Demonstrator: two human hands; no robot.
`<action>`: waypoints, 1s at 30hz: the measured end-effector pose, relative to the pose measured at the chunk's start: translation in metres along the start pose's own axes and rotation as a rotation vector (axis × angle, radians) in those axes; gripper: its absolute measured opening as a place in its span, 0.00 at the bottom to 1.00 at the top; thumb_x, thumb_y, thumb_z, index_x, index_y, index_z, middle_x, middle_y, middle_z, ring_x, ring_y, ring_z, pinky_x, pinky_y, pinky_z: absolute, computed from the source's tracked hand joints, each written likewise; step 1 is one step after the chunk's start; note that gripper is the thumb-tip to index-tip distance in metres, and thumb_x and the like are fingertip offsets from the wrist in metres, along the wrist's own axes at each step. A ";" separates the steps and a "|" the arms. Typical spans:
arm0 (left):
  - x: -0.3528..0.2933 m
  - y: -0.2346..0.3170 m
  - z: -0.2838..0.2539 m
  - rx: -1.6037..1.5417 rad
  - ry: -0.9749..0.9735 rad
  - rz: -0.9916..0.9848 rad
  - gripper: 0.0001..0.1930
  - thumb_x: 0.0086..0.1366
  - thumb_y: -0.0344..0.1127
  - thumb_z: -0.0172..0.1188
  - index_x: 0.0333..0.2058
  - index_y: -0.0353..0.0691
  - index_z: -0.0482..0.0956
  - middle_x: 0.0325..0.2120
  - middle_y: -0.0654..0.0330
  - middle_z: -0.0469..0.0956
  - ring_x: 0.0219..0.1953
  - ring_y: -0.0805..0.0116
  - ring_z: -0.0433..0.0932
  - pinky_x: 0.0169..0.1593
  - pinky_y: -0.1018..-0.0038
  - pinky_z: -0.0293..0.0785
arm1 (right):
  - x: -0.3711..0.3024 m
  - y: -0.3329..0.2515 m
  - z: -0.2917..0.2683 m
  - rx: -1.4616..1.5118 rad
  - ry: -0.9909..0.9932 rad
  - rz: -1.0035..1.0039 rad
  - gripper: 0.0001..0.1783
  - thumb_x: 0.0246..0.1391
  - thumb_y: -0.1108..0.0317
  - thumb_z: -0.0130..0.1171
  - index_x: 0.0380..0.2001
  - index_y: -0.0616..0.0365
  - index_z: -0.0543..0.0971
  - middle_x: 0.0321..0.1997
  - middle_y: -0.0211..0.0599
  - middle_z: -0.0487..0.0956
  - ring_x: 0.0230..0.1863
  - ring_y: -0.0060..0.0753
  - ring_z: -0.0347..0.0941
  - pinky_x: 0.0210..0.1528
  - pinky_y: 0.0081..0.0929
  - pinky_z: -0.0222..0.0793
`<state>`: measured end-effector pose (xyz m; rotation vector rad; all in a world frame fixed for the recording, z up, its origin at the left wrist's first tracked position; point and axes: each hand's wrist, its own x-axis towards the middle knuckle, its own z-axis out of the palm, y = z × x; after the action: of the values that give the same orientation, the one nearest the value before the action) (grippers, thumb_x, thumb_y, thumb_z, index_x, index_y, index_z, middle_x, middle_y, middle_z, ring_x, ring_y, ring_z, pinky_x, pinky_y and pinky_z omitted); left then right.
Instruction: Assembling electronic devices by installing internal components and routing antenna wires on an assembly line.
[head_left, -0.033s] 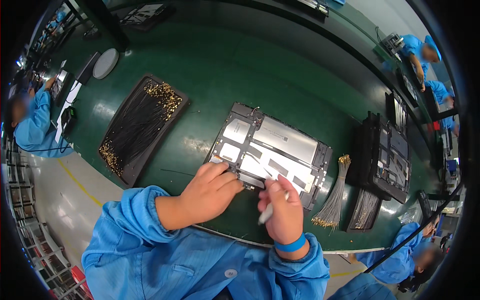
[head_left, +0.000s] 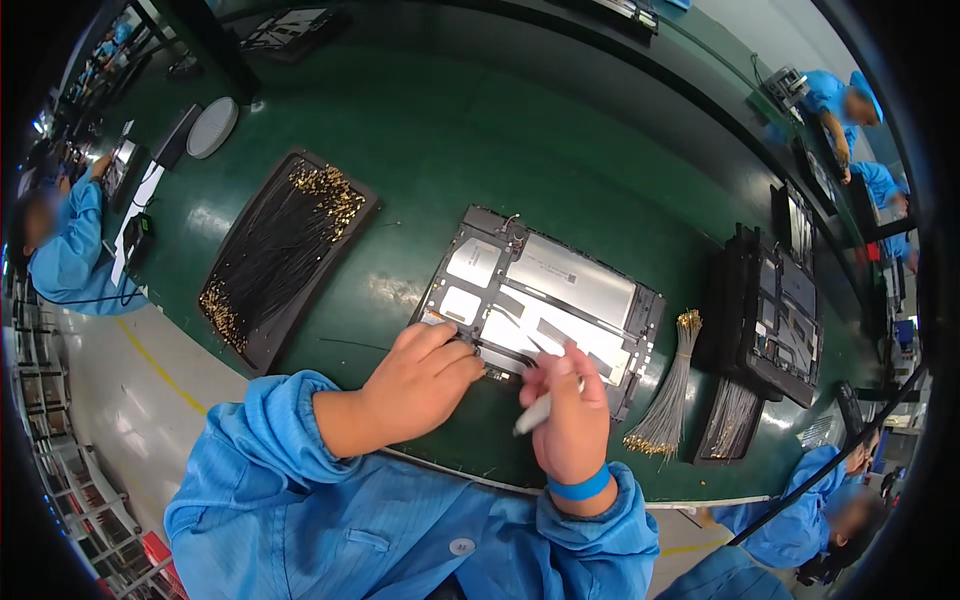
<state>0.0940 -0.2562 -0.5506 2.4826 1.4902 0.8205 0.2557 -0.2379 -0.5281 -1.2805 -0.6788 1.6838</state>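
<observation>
An opened tablet-like device (head_left: 565, 262) lies in front of me, its silver battery and white plates showing. My left hand (head_left: 420, 375) rests at its lower left corner with the fingers bent together. A thin black cable (head_left: 350, 344) runs from the left up to this hand and seems pinched in it; the fingertips hide its end. In my right hand (head_left: 568, 405), over the device's near edge, is a slim pointed tool with a pale handle (head_left: 533, 416). Its dark tip points away from me, close to my left fingertips. A blue band (head_left: 580, 485) circles the right wrist.
To the left stands a dark tray (head_left: 262, 345) of black cables with gold ends. A tied bundle of grey cables (head_left: 665, 400) lies right of the device, near a smaller cable tray (head_left: 730, 420) and stacked devices (head_left: 785, 320). Co-workers in blue sit at both sides.
My right hand has shifted very slightly, and its fingers and the pale-handled tool have turned a little. The left hand and the device stay almost the same.
</observation>
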 end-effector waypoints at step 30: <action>-0.001 -0.004 0.001 0.011 -0.023 0.028 0.11 0.44 0.29 0.51 0.30 0.38 0.71 0.29 0.60 0.69 0.39 0.61 0.67 0.42 0.69 0.60 | 0.019 0.046 -0.007 -0.433 0.016 -0.743 0.14 0.57 0.60 0.34 0.41 0.59 0.57 0.29 0.45 0.71 0.25 0.31 0.68 0.25 0.24 0.65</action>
<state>0.0911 -0.2551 -0.5528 2.5176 1.4602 0.7879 0.2464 -0.2425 -0.5770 -1.1148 -1.3637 0.9399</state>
